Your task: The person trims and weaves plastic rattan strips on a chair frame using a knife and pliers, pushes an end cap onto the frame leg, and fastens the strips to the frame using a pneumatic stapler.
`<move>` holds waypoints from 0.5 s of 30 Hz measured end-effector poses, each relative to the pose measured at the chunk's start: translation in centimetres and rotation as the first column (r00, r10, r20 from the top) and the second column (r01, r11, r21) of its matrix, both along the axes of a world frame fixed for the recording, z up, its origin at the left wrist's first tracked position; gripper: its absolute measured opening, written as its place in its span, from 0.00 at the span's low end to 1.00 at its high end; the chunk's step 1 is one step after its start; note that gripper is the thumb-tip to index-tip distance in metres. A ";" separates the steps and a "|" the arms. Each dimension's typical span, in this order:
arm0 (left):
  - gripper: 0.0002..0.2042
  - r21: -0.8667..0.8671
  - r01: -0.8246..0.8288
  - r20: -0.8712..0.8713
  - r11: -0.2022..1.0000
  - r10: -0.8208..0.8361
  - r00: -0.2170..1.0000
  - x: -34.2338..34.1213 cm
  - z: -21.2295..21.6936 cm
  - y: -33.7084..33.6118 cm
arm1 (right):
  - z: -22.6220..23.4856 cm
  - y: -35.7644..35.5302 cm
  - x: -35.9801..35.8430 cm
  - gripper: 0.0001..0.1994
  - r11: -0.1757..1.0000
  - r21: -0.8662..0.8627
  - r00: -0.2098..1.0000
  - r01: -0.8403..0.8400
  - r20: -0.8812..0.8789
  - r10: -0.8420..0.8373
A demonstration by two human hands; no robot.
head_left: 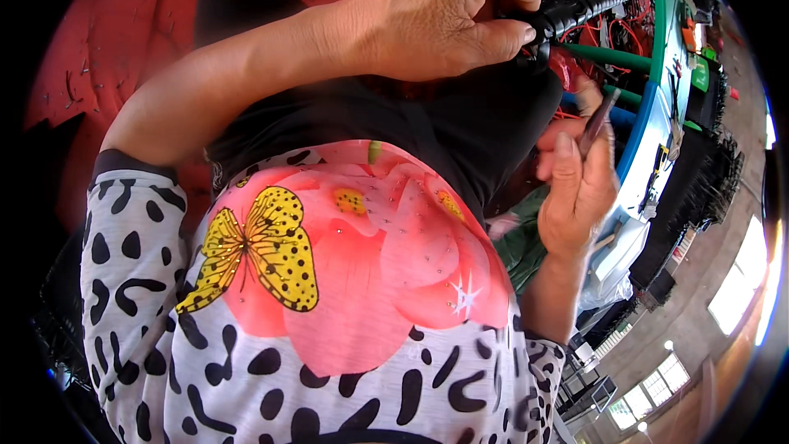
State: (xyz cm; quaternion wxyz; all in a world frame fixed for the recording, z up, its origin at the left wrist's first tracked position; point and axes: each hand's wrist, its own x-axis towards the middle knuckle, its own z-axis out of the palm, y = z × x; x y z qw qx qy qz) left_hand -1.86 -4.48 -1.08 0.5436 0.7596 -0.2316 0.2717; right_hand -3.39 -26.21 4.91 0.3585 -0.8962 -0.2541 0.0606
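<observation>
My left hand [448, 20] reaches across from the left, its thumb and fingers closed on the near end of a black strip-wrapped bar [604, 8]. A short black loop or strip end [538, 56] hangs just beneath the fingertips. Lower and to the right, my right hand [575, 185] is raised with the thumb pressed against the fingers. It grips a slim, dark reddish tool [598, 122] with a pointed upper end, whose exact kind I cannot make out. The right hand is apart from the bar. My fingers partly hide the bar's near end.
A green-and-blue edged table [657, 107] curves along the right, with tools and small items on it. Red cords [629, 33] lie behind the bar. Dark scraps litter the red floor covering [123, 41] at left. My dark-trousered legs [394, 115] are below my hands.
</observation>
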 end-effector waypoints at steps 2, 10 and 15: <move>0.08 -0.006 0.004 0.069 1.000 -0.004 0.998 0.2 0.0 0.0 | 0.2 -1.5 1.5 0.17 0.982 -0.178 0.948 -0.069 0.294 0.120; 0.07 -0.224 0.005 -0.105 0.975 -0.029 0.994 -0.7 -0.4 0.2 | 6.1 3.8 8.8 0.12 0.931 -0.046 0.928 -0.362 0.081 0.364; 0.06 -0.187 -0.019 0.125 0.982 0.044 0.991 -0.3 -1.1 0.4 | 5.7 7.3 10.2 0.12 0.710 -0.291 0.725 -0.641 0.072 0.685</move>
